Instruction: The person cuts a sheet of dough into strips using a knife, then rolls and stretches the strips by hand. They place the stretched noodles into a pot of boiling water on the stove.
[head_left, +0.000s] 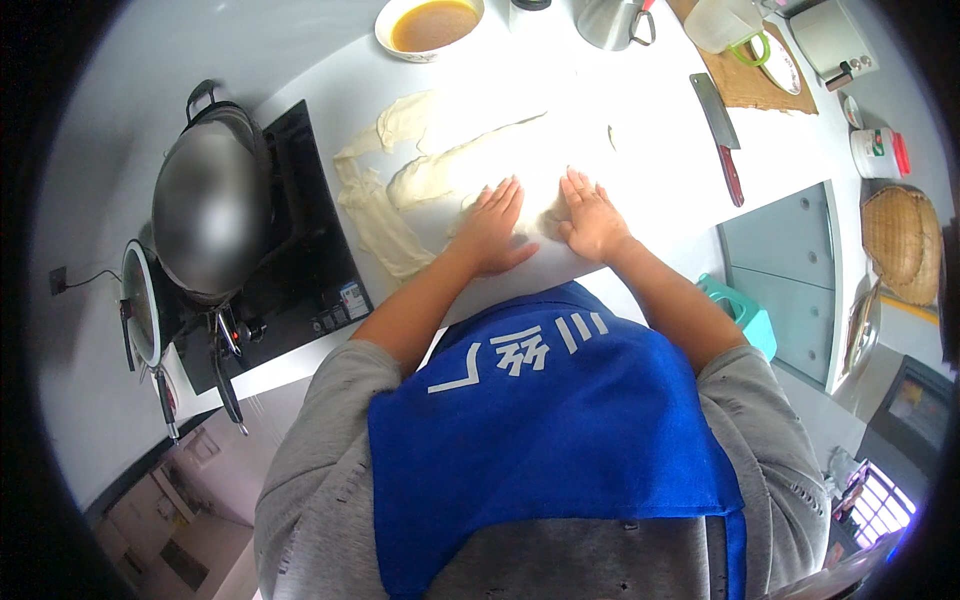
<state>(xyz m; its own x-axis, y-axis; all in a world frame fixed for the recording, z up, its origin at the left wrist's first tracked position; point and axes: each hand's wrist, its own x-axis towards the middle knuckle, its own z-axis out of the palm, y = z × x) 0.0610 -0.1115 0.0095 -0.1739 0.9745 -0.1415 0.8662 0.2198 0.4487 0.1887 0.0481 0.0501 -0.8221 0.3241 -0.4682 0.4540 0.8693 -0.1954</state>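
My left hand (491, 229) lies flat, palm down, on pale dough at the front of the white counter (675, 202). My right hand (594, 214) is also flat, its fingertips on or beside the same dough (551, 212). Both hands are extended, with no tool in them. Just beyond them stretches a thick dough roll (427, 180); bright glare washes out its right part. Thin, ragged dough strips (382, 221) curve along the left side, and another flattened dough piece (409, 120) lies farther back.
On the left, a wok (214, 210) sits on a black cooktop (300, 195) beside a lidded pan (142, 300). Farther back stand a bowl of orange-brown liquid (435, 26) and a metal pitcher (611, 22). To the right lie a red-handled cleaver (716, 112) and a brown board (739, 90).
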